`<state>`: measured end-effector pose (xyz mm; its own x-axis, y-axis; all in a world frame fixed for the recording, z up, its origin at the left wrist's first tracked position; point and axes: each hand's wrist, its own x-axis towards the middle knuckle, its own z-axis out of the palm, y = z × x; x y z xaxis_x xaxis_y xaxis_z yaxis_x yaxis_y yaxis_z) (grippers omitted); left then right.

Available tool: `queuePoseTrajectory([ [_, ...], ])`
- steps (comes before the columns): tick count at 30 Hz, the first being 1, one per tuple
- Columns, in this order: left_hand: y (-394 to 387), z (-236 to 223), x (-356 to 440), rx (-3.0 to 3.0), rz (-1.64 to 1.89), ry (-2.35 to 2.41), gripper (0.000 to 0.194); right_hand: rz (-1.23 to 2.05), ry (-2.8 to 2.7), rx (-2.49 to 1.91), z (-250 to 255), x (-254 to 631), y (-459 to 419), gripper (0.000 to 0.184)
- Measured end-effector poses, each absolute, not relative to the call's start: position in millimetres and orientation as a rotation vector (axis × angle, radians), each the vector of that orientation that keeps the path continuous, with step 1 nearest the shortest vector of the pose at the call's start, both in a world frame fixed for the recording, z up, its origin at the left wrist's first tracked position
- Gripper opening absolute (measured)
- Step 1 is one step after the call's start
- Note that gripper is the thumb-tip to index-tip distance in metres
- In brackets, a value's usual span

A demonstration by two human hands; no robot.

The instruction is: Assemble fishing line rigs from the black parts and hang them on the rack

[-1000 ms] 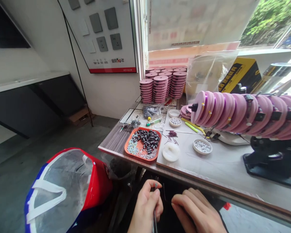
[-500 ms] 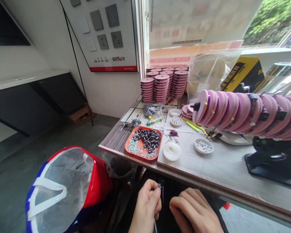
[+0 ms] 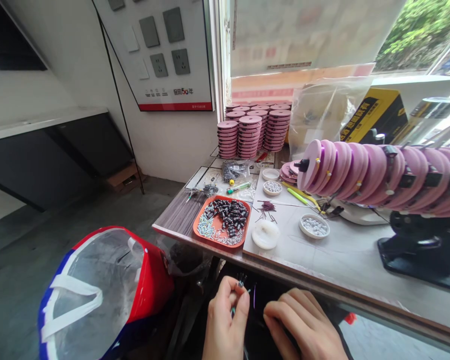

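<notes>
Below the table edge, my left hand is closed, thumb against forefinger, around small dark and bluish pieces whose kind I cannot make out. A short purple strand shows between the hands. My right hand is beside it, fingers curled together; its fingertips hide whatever they pinch. Just beyond the hands, an orange tray holds black barrel-shaped pieces, pale green sleeves and tiny silvery bits. A white round dish stands right of the tray.
White dishes of pale beads and thin dark red sticks lie on the board. At right, pink foam discs fill a rod on a black stand. More pink discs are stacked behind. A red-and-blue bag stands open at left.
My left hand has turned slightly and its thumb has shifted, with the small pieces at its fingertips now angled differently. The right hand has barely moved.
</notes>
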<state>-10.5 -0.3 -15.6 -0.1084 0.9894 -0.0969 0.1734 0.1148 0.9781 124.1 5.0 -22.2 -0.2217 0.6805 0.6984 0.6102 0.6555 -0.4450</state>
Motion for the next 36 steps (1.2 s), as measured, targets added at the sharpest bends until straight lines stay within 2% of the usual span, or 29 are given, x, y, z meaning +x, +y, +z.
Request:
queuePoseTrajectory([
  [9, -6.0, -14.0, -7.3, 1.365, 1.223, 1.573, 0.017, 0.17, -1.959, -1.122, -16.3, 132.5, 2.5, 0.015],
  [16, -7.5, -8.9, -7.3, 1.371, 1.204, 1.698, 0.012, 0.082, -1.951, -1.108, -9.8, 132.9, 6.8, 0.018],
  [23, -5.8, -7.4, -7.4, 1.352, 1.274, 1.698, 0.009, 0.196, -1.959, -1.136, -12.8, 134.1, 3.1, 0.014],
  [25, -4.3, -6.8, -7.8, 1.268, 1.299, 1.624, 0.014, 0.122, -1.921, -1.127, -12.0, 132.3, 4.1, 0.015],
  [28, -0.7, -4.5, -9.6, 1.004, 1.292, 1.386, 0.032, -0.079, -2.048, -1.006, -7.7, 129.7, 8.1, 0.019],
  [30, 2.8, -0.8, -12.9, 0.801, 1.242, 1.211, 0.04, -0.145, -2.155, -0.96, -4.2, 128.7, 10.1, 0.032],
  [32, 7.7, 5.0, -18.7, 0.638, 1.234, 1.098, 0.04, -0.191, -2.211, -0.922, -0.2, 129.1, 10.9, 0.041],
  [36, 17.7, 14.1, -32.9, 0.519, 1.449, 1.15, 0.036, -0.25, -2.225, -0.892, 8.6, 136.3, 10.5, 0.041],
])
